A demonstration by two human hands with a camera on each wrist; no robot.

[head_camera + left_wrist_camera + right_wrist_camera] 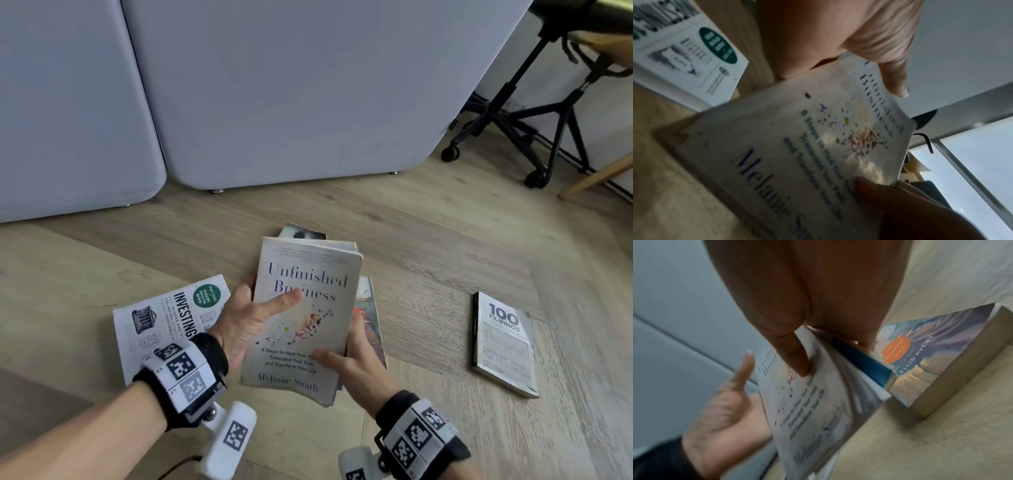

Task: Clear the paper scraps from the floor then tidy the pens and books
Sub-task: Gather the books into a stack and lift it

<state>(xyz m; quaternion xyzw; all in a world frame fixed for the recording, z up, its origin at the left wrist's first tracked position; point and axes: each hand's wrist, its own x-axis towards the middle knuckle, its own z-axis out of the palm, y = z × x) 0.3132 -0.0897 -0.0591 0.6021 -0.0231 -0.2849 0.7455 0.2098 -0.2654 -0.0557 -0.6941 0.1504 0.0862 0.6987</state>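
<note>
No scraps are seen on the floor (428,240). A book (305,318) is gripped above it by left hand (246,318) and right hand (359,359); 3 books remain scattered.

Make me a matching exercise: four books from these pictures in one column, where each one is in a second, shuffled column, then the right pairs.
Books:
1. Unfinished Business book
2. Investing book
3. 100 Filipinos book
4. Ellis Avery novel

Places:
A. flat on the floor, alone, far right
B. held in both hands, left hand and right hand
C. on the floor just under and right of the held book
D. on the floor beside the left wrist

Pairs: 1-B, 2-D, 3-A, 4-C
</note>
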